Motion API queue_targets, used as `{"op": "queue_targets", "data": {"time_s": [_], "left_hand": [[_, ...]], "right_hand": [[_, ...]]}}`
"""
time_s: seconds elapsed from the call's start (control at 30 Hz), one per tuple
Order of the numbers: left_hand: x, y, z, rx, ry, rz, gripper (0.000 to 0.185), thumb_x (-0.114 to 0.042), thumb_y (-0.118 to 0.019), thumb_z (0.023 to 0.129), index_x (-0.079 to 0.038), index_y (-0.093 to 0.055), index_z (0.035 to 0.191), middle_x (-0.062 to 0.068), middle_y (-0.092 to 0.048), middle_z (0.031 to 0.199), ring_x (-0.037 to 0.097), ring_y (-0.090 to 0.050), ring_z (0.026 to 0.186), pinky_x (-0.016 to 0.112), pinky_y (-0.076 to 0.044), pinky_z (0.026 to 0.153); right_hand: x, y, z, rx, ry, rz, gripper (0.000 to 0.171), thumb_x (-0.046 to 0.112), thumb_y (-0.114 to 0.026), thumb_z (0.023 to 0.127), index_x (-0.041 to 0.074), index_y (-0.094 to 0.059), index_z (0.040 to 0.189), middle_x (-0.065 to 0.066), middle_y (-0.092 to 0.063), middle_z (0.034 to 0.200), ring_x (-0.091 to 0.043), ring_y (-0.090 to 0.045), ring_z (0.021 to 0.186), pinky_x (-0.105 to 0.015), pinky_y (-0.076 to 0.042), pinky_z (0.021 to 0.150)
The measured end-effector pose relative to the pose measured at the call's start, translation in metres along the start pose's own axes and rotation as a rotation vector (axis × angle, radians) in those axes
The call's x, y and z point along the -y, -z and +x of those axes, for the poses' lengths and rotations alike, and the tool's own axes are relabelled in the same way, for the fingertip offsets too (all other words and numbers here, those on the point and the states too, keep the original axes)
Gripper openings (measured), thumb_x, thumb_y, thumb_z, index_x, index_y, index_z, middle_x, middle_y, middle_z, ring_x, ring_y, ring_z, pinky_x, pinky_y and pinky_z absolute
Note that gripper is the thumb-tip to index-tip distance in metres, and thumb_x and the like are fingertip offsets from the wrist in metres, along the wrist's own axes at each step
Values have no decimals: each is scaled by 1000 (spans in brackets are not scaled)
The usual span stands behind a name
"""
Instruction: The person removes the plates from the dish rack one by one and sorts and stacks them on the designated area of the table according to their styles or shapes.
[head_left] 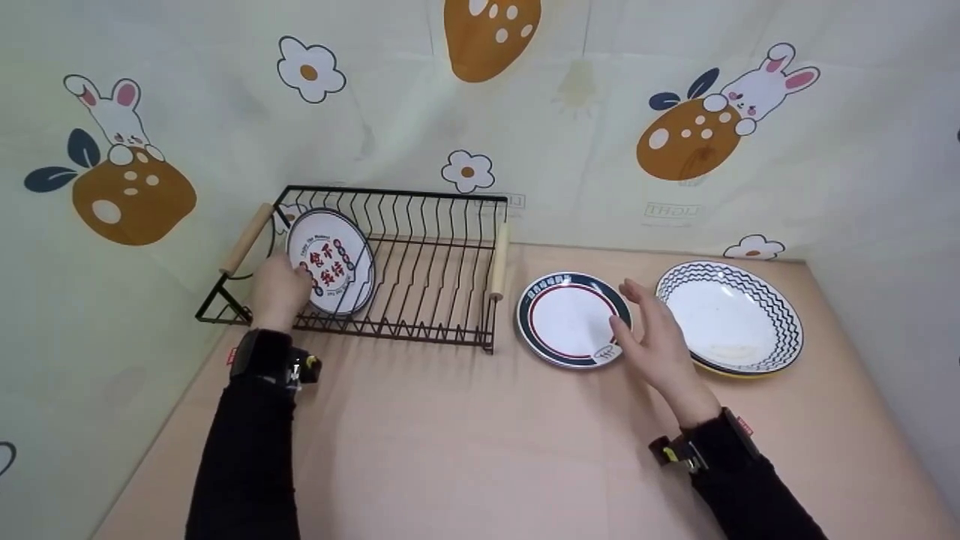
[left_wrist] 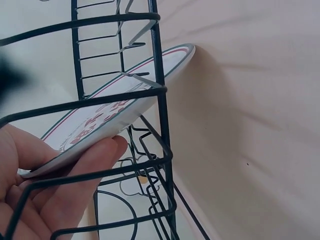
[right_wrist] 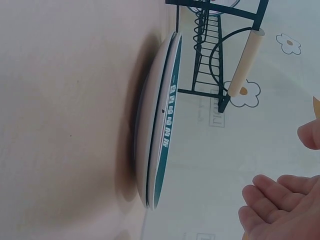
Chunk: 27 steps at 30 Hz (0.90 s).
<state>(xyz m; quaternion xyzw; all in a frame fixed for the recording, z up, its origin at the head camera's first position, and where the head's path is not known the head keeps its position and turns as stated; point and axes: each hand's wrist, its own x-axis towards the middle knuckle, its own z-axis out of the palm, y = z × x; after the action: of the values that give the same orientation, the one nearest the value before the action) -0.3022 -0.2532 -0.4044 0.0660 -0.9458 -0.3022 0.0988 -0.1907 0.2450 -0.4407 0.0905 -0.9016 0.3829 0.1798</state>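
My left hand (head_left: 279,291) pinches the edge of a white plate with red lettering (head_left: 341,281), which stands tilted at the left end of the black wire dish rack (head_left: 420,334). In the left wrist view the thumb lies on the face of the plate (left_wrist: 107,112) and the fingers behind it, among the rack's wires. My right hand (head_left: 660,349) hovers with spread fingers beside a green-rimmed plate (head_left: 571,319). The right wrist view shows this green-rimmed plate (right_wrist: 167,125) stacked on another dish (right_wrist: 150,115), with the right hand (right_wrist: 282,205) apart from both, holding nothing.
At the right lie stacked deep plates, the top one with a wavy black rim pattern (head_left: 784,322). Wooden handles (head_left: 499,262) flank the rack. A printed curtain (head_left: 375,112) hangs behind the light table (head_left: 465,435).
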Motion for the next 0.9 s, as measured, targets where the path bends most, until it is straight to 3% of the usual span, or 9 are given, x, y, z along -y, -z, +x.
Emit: {"op": "queue_targets", "data": {"time_s": [0.2,0.43,0.67,0.9], "left_hand": [[-2,-1,-3,-45,-42,26,41,-6,-45,96,19,-48,128,38,-59,114,46,-60,89,54,-50,71],[-5,-3,-4,-85,-67,-14,49,-6,-46,97,16,-38,141,38,-58,120,48,-62,95,56,-52,73],[-6,-3,-7,-144,-63,-7,36,-7,-45,98,16,-53,125,34,-62,108,43,-61,84,51,-51,67],[-11,-3,-12,-206,-68,-1,25,-6,-43,99,14,-56,105,29,-62,91,39,-58,73,48,-49,60]], "right_hand": [[1,-2,0,-12,16,3,55,14,-63,96,-5,-42,143,-22,-52,140,-37,-43,132,-52,-30,112],[2,-5,2,-43,66,20,55,16,-63,95,-5,-44,142,-21,-53,140,-36,-44,132,-50,-31,111],[5,-7,3,-45,76,25,56,16,-64,95,-4,-44,143,-21,-53,140,-36,-43,132,-50,-30,111],[9,-8,5,-53,94,30,58,17,-65,94,-4,-44,143,-22,-52,140,-36,-43,131,-50,-30,111]]}}
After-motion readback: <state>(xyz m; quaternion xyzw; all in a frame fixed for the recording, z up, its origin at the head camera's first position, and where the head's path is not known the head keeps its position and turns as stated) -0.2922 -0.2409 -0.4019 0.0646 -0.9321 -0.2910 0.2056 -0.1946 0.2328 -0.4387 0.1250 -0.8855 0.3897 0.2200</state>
